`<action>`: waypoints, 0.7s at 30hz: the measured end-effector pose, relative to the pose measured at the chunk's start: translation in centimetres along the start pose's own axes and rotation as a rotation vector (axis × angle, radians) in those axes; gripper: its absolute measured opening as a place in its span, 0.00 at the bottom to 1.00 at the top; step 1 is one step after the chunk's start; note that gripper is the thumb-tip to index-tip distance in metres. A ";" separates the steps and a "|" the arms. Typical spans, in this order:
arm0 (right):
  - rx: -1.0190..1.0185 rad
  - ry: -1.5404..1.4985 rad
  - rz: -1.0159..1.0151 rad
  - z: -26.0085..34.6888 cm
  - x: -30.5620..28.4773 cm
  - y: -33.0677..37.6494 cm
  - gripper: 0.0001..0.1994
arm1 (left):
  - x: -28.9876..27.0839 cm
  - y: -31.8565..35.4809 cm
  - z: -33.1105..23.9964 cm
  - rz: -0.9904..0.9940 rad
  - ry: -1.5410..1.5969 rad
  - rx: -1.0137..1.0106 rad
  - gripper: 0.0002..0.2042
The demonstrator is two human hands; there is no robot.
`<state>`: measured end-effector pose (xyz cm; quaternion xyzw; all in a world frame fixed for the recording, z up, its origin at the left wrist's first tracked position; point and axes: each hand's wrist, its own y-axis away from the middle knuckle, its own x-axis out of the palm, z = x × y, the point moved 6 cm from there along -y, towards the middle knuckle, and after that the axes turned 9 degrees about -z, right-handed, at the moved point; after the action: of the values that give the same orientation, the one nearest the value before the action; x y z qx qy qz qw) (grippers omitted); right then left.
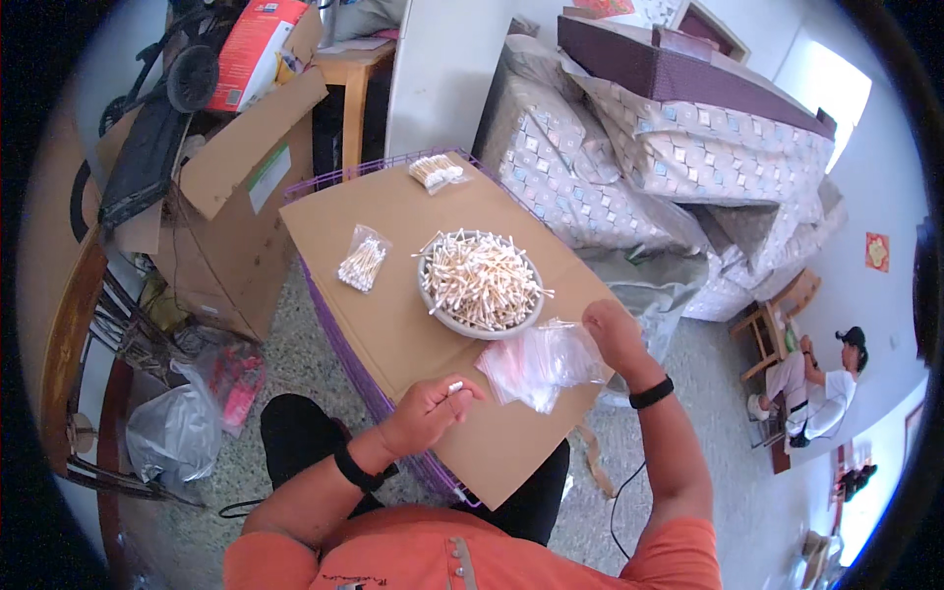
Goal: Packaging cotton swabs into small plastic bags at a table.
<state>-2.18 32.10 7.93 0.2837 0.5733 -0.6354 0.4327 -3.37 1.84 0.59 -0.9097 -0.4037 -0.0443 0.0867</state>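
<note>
My left hand (pixel 426 417) is closed around a few cotton swabs, whose white tips (pixel 455 387) poke out by the thumb. It hovers over the near left edge of a cardboard sheet (pixel 339 315). At the sheet's right edge my right hand (pixel 615 336) has its fingers curled in, beside a loose pile of clear plastic bags (pixel 536 369) with pinkish edges. Whatever its fingers hold is hidden. A round grey bowl (pixel 489 332) heaped with cotton swabs (pixel 482 278) stands beyond the bags. Two filled bags of swabs lie farther off, one at left (pixel 364 259), one at the back (pixel 438 172).
Purple wire mesh (pixel 339 344) supports the cardboard. Open cardboard boxes (pixel 231 216) and a wooden chair (pixel 79 324) stand left. Wrapped cushions (pixel 590 167) and a large plastic sack (pixel 644 285) are at right. Another person (pixel 826 393) sits far right.
</note>
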 end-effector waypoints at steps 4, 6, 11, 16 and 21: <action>0.409 -0.532 0.062 1.7 0.5 5.3 0.02 | -0.1 -0.3 0.5 -0.033 0.039 0.015 0.12; 0.554 -0.847 0.092 6.4 1.4 7.1 0.04 | -0.5 -0.3 0.3 -0.075 0.036 0.016 0.12; 0.673 -1.134 0.124 14.5 3.9 9.4 0.07 | -0.5 -1.1 -0.8 -0.088 0.068 -0.041 0.11; 0.640 -1.232 0.071 15.6 5.8 8.8 0.07 | -0.2 -1.6 -1.7 -0.074 0.157 -0.106 0.11; 0.608 -1.233 0.072 15.9 6.7 8.4 0.07 | -0.5 -1.5 -0.2 -0.038 0.289 -0.154 0.11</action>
<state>4.25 15.39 1.04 -0.0019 0.0089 -0.7986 0.6018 -4.80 2.41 0.88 -0.8900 -0.3996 -0.2070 0.0728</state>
